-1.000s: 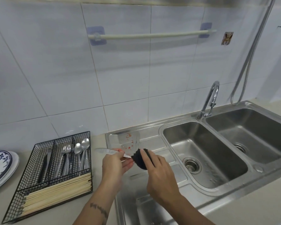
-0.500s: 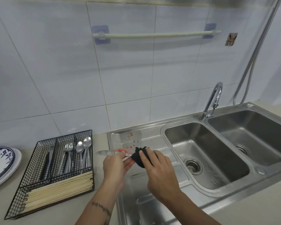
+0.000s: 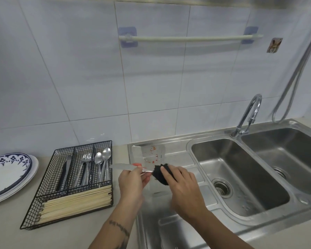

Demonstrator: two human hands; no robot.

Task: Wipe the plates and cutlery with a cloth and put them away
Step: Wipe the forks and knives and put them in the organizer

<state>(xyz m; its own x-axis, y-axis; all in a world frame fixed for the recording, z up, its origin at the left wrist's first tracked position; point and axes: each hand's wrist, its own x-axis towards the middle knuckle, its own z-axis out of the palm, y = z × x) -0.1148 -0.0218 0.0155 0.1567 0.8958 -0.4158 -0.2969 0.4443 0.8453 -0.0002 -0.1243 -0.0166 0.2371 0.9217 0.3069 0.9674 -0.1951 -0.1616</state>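
The left hand (image 3: 133, 182) pinches a knife (image 3: 123, 166) between thumb and curled fingers; the grip is narrow and close around the middle of it. The blade end sticks out to the left, over the gap between the rack (image 3: 75, 182) and the sink (image 3: 171, 229). The other end of the knife goes into a dark cloth (image 3: 161, 174) and is hidden there. Something red shows just above the left thumb; I cannot tell if it is part of the knife.

The right hand (image 3: 183, 187) holds the cloth, with the fingers curled over it from above. The cloth is bunched into a ball around the knife, so the thumb and the palm side are not seen. Both hands are above the drainboard of the sink, and both forearms are cut off by the bottom edge.

Behind the hands, a clear object with red marks (image 3: 153, 154) lies on the drainboard; its shape is hard to make out.

In the rack, spoons (image 3: 102, 166), forks (image 3: 85, 169) and dark-handled pieces (image 3: 64, 175) lie in three back compartments, and chopsticks (image 3: 75, 203) fill the front one. To the left, stacked plates (image 3: 7, 175) rest on the counter, partly cut off by the frame edge.
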